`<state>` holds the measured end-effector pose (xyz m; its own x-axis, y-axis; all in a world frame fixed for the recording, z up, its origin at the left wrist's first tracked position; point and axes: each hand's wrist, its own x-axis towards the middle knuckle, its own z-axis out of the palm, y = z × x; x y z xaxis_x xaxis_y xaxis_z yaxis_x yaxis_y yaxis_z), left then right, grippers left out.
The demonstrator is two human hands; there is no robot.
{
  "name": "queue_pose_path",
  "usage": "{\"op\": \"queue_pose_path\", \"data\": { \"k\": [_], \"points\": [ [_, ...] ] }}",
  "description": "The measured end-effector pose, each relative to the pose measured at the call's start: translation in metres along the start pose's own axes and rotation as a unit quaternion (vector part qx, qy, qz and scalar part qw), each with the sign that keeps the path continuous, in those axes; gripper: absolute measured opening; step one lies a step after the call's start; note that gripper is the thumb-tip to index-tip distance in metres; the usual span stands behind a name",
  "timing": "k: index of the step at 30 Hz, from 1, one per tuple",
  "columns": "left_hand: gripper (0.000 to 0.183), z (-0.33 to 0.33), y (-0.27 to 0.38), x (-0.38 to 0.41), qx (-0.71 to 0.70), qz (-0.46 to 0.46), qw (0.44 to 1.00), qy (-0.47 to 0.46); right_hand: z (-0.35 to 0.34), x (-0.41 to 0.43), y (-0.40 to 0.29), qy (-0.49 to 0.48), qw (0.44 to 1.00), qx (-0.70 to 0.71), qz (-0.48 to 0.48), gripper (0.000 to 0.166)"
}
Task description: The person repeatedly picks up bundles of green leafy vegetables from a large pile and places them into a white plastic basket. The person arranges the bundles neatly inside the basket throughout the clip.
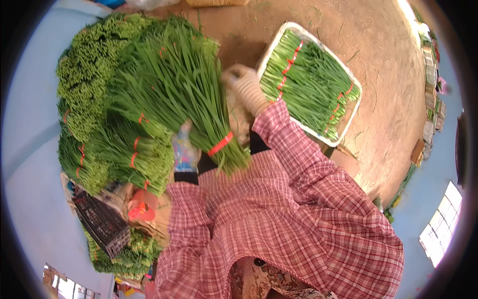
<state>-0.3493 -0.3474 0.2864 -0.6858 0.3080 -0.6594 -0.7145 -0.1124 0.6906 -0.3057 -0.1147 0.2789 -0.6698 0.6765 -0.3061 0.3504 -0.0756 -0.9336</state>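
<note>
A large bunch of green garlic chives [201,97] lies slanting before me, a red band [220,144] around its stem end. Its leaves spread over the pile behind, and its cut ends are blurred near my lap. My left hand [186,149], in a glove with a colourful print, grips the bunch from its left side; the fingers are hidden beneath the leaves. Blurred by motion, my right hand [242,84] in a beige glove is beside the bunch's right edge. Its fingers are curled with a gap between them, and nothing shows in them.
Banded chive bunches [149,149] are heaped at the left. A white crate [345,127] holds rows of banded bunches at the right. Near my left sleeve are a dark slatted crate [101,220] and a red container [143,205]. A yellow basket [216,3] stands on the earthen floor.
</note>
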Motion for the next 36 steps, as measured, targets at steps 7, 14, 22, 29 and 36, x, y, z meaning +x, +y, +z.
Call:
{"op": "queue_pose_path", "data": {
  "k": [7,14,22,29,36],
  "points": [
    [0.042,0.027,0.028,0.018,-0.005,-0.008,1.0,0.018,-0.012,-0.085,-0.081,-0.389,0.8,-0.352,-0.291,0.043],
    [0.059,0.047,0.057,0.018,-0.067,-0.102,0.987,0.107,-0.036,-0.102,-0.017,-0.288,0.78,-0.29,-0.475,0.022],
    [0.049,0.027,0.049,0.034,0.155,0.039,0.977,0.139,-0.045,-0.082,-0.05,-0.198,0.944,-0.224,-0.138,0.054],
    [0.057,0.092,0.049,-0.008,0.158,0.201,0.958,-0.133,-0.043,-0.034,-0.012,-0.226,0.955,0.145,0.125,0.078],
    [0.057,-0.022,-0.037,0.071,0.129,0.021,0.977,-0.169,-0.07,-0.052,-0.007,-0.282,0.899,0.305,0.137,0.069]
  ]
}}
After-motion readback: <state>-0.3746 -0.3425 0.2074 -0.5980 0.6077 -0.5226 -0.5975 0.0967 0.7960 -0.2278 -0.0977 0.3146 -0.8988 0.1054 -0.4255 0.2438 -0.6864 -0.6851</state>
